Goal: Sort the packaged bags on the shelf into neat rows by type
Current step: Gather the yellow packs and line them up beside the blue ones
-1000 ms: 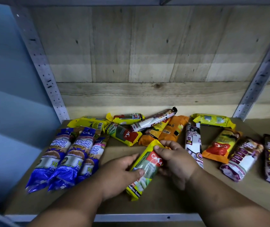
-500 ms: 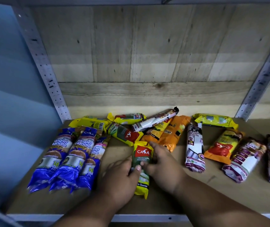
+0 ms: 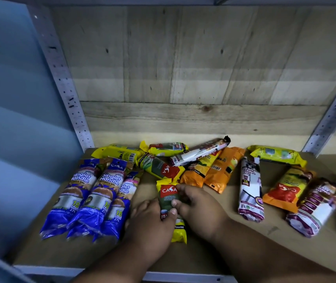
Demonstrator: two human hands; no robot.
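A yellow-and-green Casa packet [image 3: 168, 198] lies lengthwise on the wooden shelf [image 3: 214, 256], just right of three blue Singlet Handle packets [image 3: 93, 197] set side by side. My left hand [image 3: 152, 223] presses on the packet's left side and my right hand [image 3: 199, 209] grips its right side. Behind lie a jumble of yellow packets [image 3: 159, 167], two orange packets [image 3: 216, 170] and a white roll [image 3: 199, 153]. To the right lie a white drawstring packet [image 3: 249, 190], an orange-red packet [image 3: 287, 189], a yellow packet [image 3: 276, 155] and maroon packets [image 3: 316, 207].
Perforated metal uprights stand at the back left [image 3: 69, 99] and back right [image 3: 330, 117]. A wooden back wall [image 3: 183, 78] closes the shelf. A metal rail [image 3: 183, 277] edges the front. A blue panel [image 3: 10, 119] borders the left side.
The yellow-green packet was turned from a slant to straight and slid left toward the blue packets. Both hands moved with it.
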